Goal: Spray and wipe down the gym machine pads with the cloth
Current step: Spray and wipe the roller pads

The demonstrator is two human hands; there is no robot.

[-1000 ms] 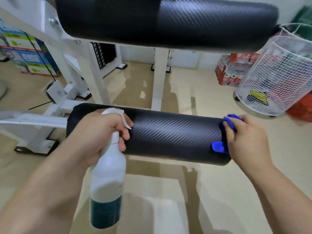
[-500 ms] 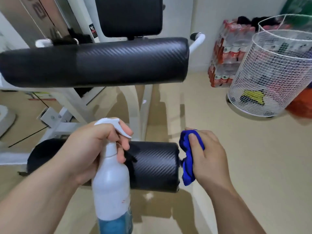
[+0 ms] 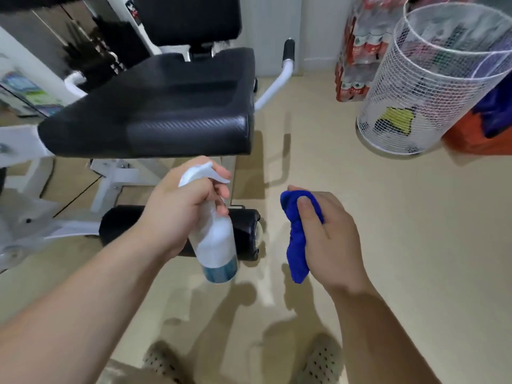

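Observation:
My left hand (image 3: 177, 209) grips a white spray bottle (image 3: 214, 245) by its neck, a finger on the trigger, with blue liquid showing at the bottom. Bunched in my right hand (image 3: 329, 236) is a blue cloth (image 3: 296, 239), held in the air to the right of the lower black roller pad (image 3: 245, 234) and apart from it. The bottle partly hides that roller. Above it spreads the black seat pad (image 3: 155, 112), with the black back pad (image 3: 188, 18) rising behind.
The white machine frame (image 3: 116, 176) and a white handle with a black grip (image 3: 279, 76) stand at left and centre. A white wire basket (image 3: 432, 79) and packs of bottles (image 3: 357, 51) sit at right. My two shoes (image 3: 321, 361) stand on the beige floor.
The view has risen and pulled back, bringing the seat and back pad into sight. My right hand has come off the end of the lower roller with the cloth. My left hand still holds the bottle.

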